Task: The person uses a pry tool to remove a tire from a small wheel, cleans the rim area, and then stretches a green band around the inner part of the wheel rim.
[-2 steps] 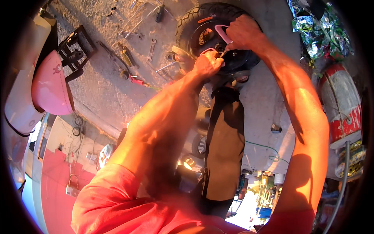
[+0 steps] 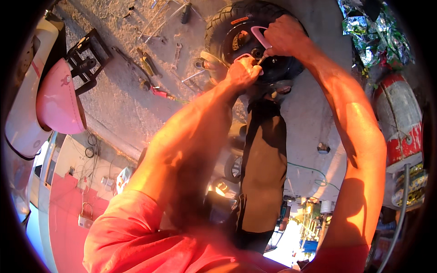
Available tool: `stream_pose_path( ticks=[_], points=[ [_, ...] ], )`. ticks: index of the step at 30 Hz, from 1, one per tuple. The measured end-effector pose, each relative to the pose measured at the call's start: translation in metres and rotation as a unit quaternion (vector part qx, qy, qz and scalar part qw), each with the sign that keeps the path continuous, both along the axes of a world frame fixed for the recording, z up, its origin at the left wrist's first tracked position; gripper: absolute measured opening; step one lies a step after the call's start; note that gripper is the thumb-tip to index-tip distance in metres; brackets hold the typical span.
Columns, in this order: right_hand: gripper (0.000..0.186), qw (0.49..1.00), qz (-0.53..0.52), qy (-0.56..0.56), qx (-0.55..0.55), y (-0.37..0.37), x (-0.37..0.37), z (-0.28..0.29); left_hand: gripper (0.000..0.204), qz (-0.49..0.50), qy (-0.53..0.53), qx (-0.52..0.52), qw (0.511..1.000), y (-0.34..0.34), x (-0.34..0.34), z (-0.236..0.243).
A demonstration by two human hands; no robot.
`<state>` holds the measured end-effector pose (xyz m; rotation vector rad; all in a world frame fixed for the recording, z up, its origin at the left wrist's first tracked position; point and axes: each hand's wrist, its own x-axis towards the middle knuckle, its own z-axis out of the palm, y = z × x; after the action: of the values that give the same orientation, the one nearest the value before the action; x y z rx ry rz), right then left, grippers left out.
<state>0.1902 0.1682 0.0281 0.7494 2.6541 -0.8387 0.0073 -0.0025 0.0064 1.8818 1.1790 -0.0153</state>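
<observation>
Head view: toward one o'clock, the black wheel (image 2: 246, 46) lies under both hands. The right hand (image 2: 287, 36) is closed round a pink-handled tool (image 2: 260, 38); the left hand (image 2: 242, 73) curls near the hub (image 2: 257, 53), its hold unclear. At three o'clock, a red-and-grey drum (image 2: 399, 109), contents hidden.

A person in a bright red short-sleeved shirt (image 2: 182, 248) fills the bottom of the frame. The left sleeve (image 2: 129, 216), at lower left, is loose and creased, with a plain hem ending on the upper arm; the right sleeve (image 2: 342, 260), at lower right, is a darker, shaded red. The forearms and hands (image 2: 243, 73) are bare. One long trouser leg (image 2: 264, 182), right of centre, is brown, nearly black along its edges and cuff; shadow or dark fabric, hard to tell.
</observation>
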Motion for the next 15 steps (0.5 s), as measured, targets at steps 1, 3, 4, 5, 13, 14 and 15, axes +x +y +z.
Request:
stream_pose_path(
  ticks=[1,3,4,5,13,14,15],
  points=[
    [0.048,1.0,0.0,-0.013,-0.018,-0.005,-0.001,0.002,0.021,-0.028,0.011,0.003,1.0,0.004,-0.004,0.0],
    [0.048,0.998,0.003,-0.04,-0.039,0.003,-0.009,0.017,0.02,0.018,0.017,-0.065,0.998,0.002,-0.007,0.012],
    [0.047,0.998,0.0,-0.05,-0.039,0.002,-0.011,0.029,0.02,0.04,0.017,-0.093,0.995,0.006,-0.006,0.013],
    [0.046,0.997,-0.004,-0.069,-0.039,0.0,-0.01,0.031,0.023,0.086,0.004,-0.154,0.984,0.002,-0.009,0.006],
    [0.048,0.994,0.005,-0.097,-0.043,-0.007,-0.009,0.034,0.027,0.131,0.039,-0.269,0.953,0.025,-0.004,0.024],
    [0.055,0.993,0.012,-0.103,-0.058,-0.004,-0.01,0.033,0.026,0.122,0.041,-0.268,0.955,0.024,-0.006,0.022],
    [0.065,0.991,0.022,-0.11,-0.067,0.003,-0.011,0.03,0.025,0.115,0.041,-0.262,0.957,0.027,-0.007,0.018]
  ],
)
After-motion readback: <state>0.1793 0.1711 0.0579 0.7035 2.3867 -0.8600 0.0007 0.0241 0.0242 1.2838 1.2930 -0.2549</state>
